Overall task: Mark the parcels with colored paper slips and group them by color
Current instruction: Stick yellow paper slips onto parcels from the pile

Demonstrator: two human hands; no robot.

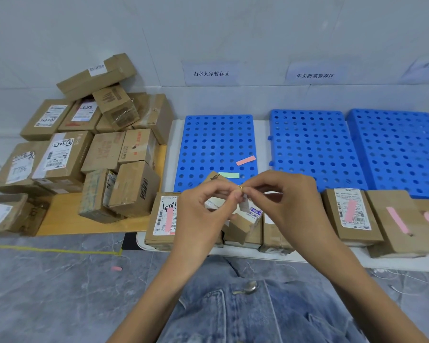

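Head view: left hand [203, 206] and right hand [282, 201] share a pinching grip on a yellow slip [240, 187] above a parcel [240, 229] at the pallet's [187, 144] 6 o'clock; a fumble could drop it to the floor [47, 293].

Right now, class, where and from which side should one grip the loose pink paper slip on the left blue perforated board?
Pinch the lower-left end of the pink paper slip, coming from the near side. It lies flat and slanted on the blue perforated board; that end is nearest, probably easiest.
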